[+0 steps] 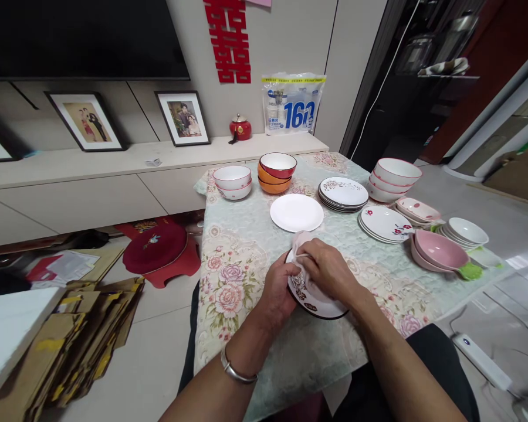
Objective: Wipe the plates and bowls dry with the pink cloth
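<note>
A white plate with a dark rim and brown flower print is tilted above the near part of the table. My left hand grips its left edge, thumb on top. My right hand presses a pale, crumpled cloth or tissue against the plate's upper face, fingers closed round it. Just beyond my hands lies a plain white plate. To its right stands a stack of plates with a similar brown print. The part of the held plate under my right hand is hidden.
White bowls and orange and red bowls stand at the back of the flowered tablecloth. Plates with red flowers, pink bowls and small white bowls sit right. A red stool and flattened cardboard are left.
</note>
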A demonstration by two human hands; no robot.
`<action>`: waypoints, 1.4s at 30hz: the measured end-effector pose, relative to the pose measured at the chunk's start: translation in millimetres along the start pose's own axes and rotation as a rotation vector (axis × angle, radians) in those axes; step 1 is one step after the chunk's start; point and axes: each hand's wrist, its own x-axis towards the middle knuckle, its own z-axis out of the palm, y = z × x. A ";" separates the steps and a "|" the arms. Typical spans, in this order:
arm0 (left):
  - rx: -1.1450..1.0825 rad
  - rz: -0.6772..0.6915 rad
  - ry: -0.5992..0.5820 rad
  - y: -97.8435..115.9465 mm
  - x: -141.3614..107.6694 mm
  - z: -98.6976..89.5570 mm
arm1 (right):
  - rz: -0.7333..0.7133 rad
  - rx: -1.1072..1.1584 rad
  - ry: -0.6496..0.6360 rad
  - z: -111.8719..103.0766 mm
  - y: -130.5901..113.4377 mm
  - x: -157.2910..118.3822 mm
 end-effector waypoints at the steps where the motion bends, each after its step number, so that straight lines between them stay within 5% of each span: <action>1: -0.009 0.003 -0.003 0.8 0.5 -0.4 | -0.068 0.091 -0.048 -4.4 1.4 -2.1; 4: -0.034 0.014 0.006 3.8 1.9 -1.1 | -0.194 0.237 -0.230 -25.1 16.0 -12.9; 8: -0.039 0.011 0.048 5.7 3.4 -1.5 | -0.132 0.202 -0.350 -41.5 34.1 -24.7; 17: -0.038 0.066 0.015 1.9 1.2 -0.3 | -0.143 -0.021 -0.150 -11.1 -4.7 -10.5; 22: -0.034 0.065 0.013 0.0 2.3 -1.4 | 0.100 -0.186 0.061 -2.5 3.5 1.4; 27: -0.026 0.071 0.105 0.4 2.5 -0.4 | 0.337 -0.379 -0.082 -21.2 15.9 -6.0; 31: -0.051 0.099 0.073 -1.0 3.5 1.1 | 0.147 -0.231 -0.220 -24.0 6.5 -13.5; 35: -0.108 0.107 0.112 -4.8 6.3 -0.5 | -0.053 -0.067 -0.124 -3.9 -7.2 -5.9; 42: -0.075 0.113 0.109 -6.1 7.2 -3.2 | 0.257 -0.264 0.096 0.1 18.8 1.9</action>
